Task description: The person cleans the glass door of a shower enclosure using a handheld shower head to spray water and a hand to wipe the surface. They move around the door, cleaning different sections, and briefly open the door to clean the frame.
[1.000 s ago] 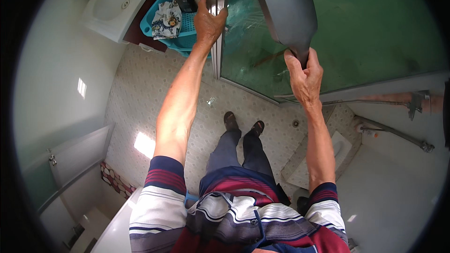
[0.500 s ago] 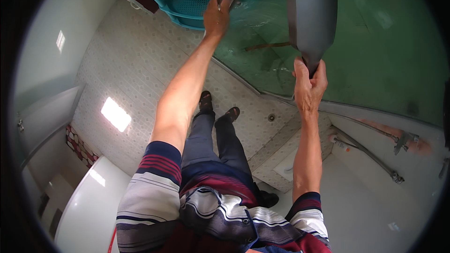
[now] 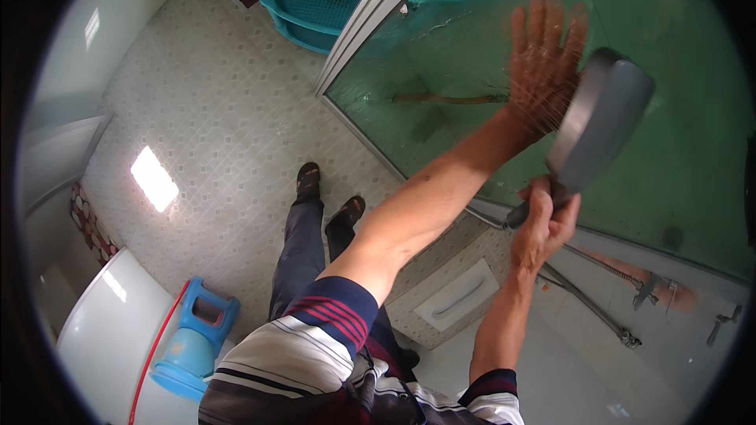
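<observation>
My right hand (image 3: 543, 224) grips the handle of a large grey handheld shower head (image 3: 610, 122), which is tilted with its face toward my left hand. Fine water streaks show between them. My left hand (image 3: 547, 59) reaches across with fingers spread, over the wet greenish glass panel (image 3: 465, 39). Whether its palm touches the glass, I cannot tell. A silver metal frame (image 3: 366, 20) edges the glass on the left. A metal hose (image 3: 487, 216) shows just below the shower head's handle.
A turquoise plastic rack (image 3: 311, 12) stands behind the frame at the top. Pale patterned tiles cover the floor (image 3: 213, 102). At lower left are a blue plastic stool (image 3: 209, 307), a light-blue container (image 3: 185, 358) and a white tub (image 3: 110, 323). Taps (image 3: 650, 287) are at right.
My left hand has let go of the metal frame and moved right, over the glass, fingers spread. My right hand has lowered and turned the shower head sideways. Water streaks now show.
</observation>
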`<state>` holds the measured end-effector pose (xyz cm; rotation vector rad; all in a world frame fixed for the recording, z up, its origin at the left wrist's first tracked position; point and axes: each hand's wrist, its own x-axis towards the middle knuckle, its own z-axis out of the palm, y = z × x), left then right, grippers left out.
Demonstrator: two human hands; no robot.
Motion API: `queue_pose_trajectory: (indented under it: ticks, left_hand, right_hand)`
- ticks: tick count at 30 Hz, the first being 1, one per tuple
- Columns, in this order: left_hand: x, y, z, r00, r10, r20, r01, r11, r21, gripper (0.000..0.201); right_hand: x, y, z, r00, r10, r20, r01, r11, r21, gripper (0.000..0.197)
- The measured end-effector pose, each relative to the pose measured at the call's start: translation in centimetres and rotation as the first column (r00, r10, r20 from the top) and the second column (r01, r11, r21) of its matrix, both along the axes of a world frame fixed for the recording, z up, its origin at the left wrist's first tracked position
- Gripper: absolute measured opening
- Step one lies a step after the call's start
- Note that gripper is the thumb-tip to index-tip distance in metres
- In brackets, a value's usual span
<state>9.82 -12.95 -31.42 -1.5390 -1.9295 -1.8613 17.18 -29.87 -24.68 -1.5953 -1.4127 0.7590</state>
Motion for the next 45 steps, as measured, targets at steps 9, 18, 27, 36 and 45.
queue_pose_trajectory:
  ticks: [9, 18, 27, 36, 45]
  left_hand:
    - [0.6, -4.8, -16.7, 0.922, 0.179, 0.344, -0.103, 0.968, -0.228, 0.069]
    - [-1.8, -0.4, -5.0, 0.985, 0.079, 0.156, -0.075, 0.997, -0.029, 0.074]
    - [-5.6, 3.2, -3.9, 0.99, 0.144, 0.0, -0.143, 0.982, 0.124, 0.067]
    - [-2.7, -0.6, -3.8, 0.995, -0.037, -0.094, 0.034, 0.999, -0.026, 0.074]
    - [4.7, 2.2, 10.3, 0.882, -0.167, -0.441, 0.271, 0.945, 0.185, 0.075]
  right_hand:
    - [0.8, 0.1, -2.2, 0.997, 0.049, -0.055, -0.045, 0.996, 0.073, 0.023]
    - [1.4, 0.1, -3.0, 0.999, 0.029, -0.029, -0.027, 0.998, 0.063, 0.02]
    - [2.3, 0.6, -0.5, 0.994, 0.086, -0.067, -0.082, 0.994, 0.068, 0.023]
    - [4.9, -1.2, -2.7, 0.993, 0.051, 0.103, -0.054, 0.998, 0.02, 0.033]
    - [10.8, -4.1, -0.3, 0.987, -0.142, -0.07, 0.147, 0.986, 0.073, 0.023]
